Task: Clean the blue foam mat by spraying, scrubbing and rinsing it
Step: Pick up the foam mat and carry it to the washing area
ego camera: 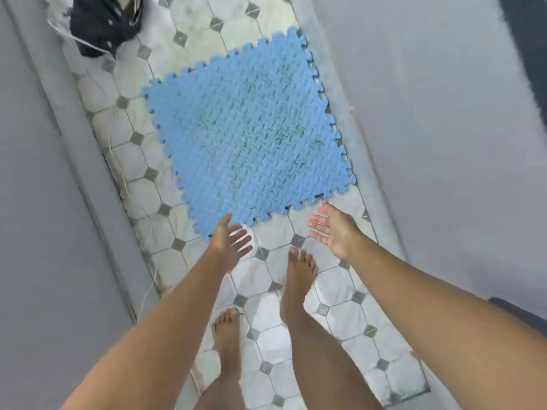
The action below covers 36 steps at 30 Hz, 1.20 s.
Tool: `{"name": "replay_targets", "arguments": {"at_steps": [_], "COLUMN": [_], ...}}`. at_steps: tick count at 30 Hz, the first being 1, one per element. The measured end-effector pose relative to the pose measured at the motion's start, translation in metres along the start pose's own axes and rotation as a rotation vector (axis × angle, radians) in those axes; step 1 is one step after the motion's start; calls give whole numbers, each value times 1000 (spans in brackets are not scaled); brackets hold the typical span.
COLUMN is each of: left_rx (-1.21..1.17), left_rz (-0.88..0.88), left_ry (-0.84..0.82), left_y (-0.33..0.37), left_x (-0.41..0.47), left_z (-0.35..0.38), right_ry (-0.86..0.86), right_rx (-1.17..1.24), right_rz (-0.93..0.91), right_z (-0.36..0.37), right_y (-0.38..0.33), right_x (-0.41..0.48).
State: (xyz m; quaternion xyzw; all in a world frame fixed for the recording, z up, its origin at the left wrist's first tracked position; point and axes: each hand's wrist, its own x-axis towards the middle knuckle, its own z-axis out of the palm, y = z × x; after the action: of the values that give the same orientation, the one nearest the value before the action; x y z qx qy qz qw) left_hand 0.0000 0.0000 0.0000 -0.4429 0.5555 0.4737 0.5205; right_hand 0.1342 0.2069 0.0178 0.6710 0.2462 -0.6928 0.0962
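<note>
The blue foam mat [245,134] lies flat on the tiled floor, a square with jigsaw edges and greenish marks near its middle. My left hand [229,241] hangs just above the mat's near corner with fingers straight and spread, holding nothing. My right hand [331,229] is stretched out palm up, fingers straight, beside the mat's near right edge and apart from it. Neither hand touches the mat.
The floor [266,318] is a narrow strip of wet grey octagon tiles between grey walls on both sides. My two bare feet [299,276] stand just in front of the mat. A dark bundle [103,23] with a white cord lies at the far left end.
</note>
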Motion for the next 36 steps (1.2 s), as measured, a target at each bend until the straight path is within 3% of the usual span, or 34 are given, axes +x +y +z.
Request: {"name": "replay_targets", "arguments": {"at_steps": [3,8,12,17,26,36], "left_rx": [-26,-318,-532,-564,-344,252], "left_rz": [-24,-79,-56,-22,-23,22], "left_ry": [-47,-12,-53,-51,71,170], "left_y": [-13,-42,-43,-32,-15,-13], "left_x": [71,149,172,175,171,182], "left_z": [-1,-25,-19,7,22,27], "right_ry": [1,22,93,140,238,271], "right_rx": [3,20,152,220,84,-263], "right_rz": [37,86,27,28,19,-131], "right_z": [10,31,49,60,44,48], "right_y": [13,45,39,32,35,66], "right_x": [73,158,187,206,212,208]}}
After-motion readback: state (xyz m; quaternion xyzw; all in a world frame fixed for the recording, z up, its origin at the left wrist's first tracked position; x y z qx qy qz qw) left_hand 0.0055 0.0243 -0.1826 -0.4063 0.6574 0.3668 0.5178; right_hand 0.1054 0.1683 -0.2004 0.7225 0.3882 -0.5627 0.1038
